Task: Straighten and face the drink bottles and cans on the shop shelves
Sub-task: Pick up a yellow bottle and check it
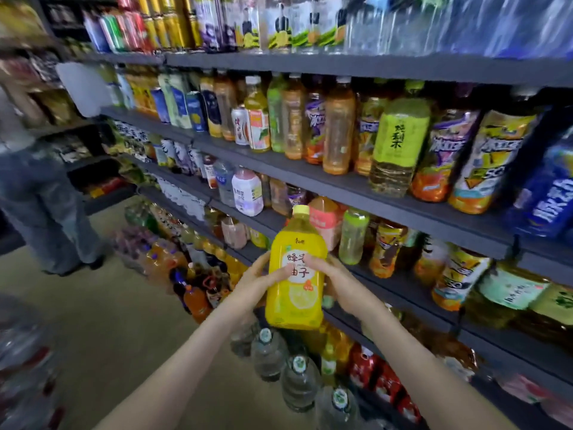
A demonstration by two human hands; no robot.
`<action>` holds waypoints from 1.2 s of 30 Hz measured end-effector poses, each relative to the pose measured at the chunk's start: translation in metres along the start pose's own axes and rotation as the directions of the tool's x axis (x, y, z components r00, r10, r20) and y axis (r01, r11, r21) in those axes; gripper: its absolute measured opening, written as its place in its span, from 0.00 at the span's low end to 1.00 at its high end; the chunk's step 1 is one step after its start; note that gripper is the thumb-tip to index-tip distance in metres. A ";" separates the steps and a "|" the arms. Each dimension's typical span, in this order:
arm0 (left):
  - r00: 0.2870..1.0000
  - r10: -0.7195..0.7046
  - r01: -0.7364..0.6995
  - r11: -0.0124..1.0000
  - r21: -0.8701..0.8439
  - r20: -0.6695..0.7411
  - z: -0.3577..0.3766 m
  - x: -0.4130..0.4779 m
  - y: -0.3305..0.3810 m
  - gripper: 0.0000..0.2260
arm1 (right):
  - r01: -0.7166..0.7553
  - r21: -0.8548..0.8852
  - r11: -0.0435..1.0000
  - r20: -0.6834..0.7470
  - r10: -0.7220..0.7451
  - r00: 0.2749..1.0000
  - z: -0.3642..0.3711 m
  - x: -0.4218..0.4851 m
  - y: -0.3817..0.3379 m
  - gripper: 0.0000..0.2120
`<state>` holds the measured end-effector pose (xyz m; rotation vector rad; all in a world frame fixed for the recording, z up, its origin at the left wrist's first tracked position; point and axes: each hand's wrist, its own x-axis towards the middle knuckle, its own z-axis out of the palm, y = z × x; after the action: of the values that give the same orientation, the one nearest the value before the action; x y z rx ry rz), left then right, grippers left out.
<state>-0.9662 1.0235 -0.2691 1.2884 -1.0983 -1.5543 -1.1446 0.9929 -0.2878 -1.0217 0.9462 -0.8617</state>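
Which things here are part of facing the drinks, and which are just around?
Job: yellow bottle, held in left hand and right hand; green-label bottle; cans on the top shelf.
Just around: person in jeans; floor.

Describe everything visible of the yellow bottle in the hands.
The yellow bottle is squarish, apparently plastic, with a pale yellow cap and red characters on a white label patch above a lemon slice. Roughly upright, label facing the camera, in mid-air; left hand and right hand grip its sides, thumbs on the label.
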 end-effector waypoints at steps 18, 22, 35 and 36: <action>0.907 0.020 -0.130 0.964 0.233 0.420 -0.186 0.150 0.076 0.32 | 0.133 -0.052 0.990 -0.263 -0.142 0.954 0.128 0.130 -0.025 0.32; 0.862 -0.051 -0.118 0.947 0.298 0.505 -0.191 0.157 0.064 0.29 | 0.103 -0.035 0.994 -0.404 -0.108 0.908 0.145 0.117 -0.009 0.23; 0.712 -0.266 -0.137 0.855 0.500 0.650 -0.182 0.123 -0.005 0.45 | -0.010 0.116 0.993 -0.552 0.073 0.831 0.164 0.050 0.075 0.30; 0.729 -0.267 -0.117 0.859 0.498 0.631 -0.186 0.119 -0.008 0.45 | -0.032 0.107 0.994 -0.549 0.086 0.831 0.166 0.050 0.076 0.29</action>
<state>-0.7998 0.8904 -0.3278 1.0869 -2.0732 -1.9558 -0.9627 1.0187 -0.3329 -0.6578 1.4037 -1.1710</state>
